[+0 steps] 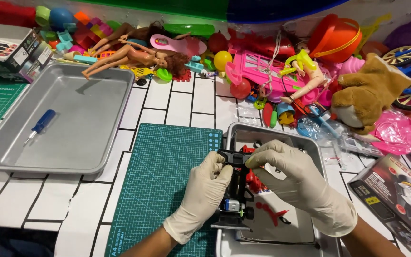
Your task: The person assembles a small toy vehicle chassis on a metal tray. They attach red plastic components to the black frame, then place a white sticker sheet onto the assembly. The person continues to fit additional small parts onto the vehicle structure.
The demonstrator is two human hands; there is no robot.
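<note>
The counter [177,102] is white tile with dark grout. A big empty-ish metal tray [91,119] sits on the left with just a blue-handled screwdriver [40,125] in it, well apart from the hands. A green cutting mat [158,176] lies in the middle, with a smaller metal tray [305,147] just to its right. The pile of toys [262,62] along the back isn't in play.

The toy car chassis [236,190] is black and sits right over the seam between mat and small tray. Its long axis runs straight away from the person, near end toward the bottom edge.

Both grips are on the far end. The left hand [204,192] pinches it from the mat side, fingers closed on the frame. The right hand [300,183] comes over from the tray side, fingertips clamped on the same end. Loose red parts [272,212] lie in the small tray under the right wrist.
</note>
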